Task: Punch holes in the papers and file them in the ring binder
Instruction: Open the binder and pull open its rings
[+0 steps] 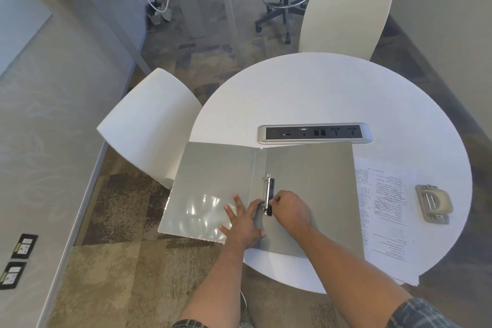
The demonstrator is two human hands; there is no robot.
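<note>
open grey plastic ring binder [306, 181] flat on round white surface [319, 93] | left hand [243, 221] grip spread, pressing inner cover | right hand [288, 208] grip pinching metal ring mechanism [268, 192] | printed white papers [380, 202] and grey metal hole punch [434, 204] right of binder

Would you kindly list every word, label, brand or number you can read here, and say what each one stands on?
No text here can be read well enough to quote.
Papers: printed lines, too small and blurred to read.
Power strip on the table: small markings above the sockets, unreadable.
Hole punch: no legible brand or label.
Floor outlets: greenish labels, too blurred.
Ring binder: no lettering visible.
</note>
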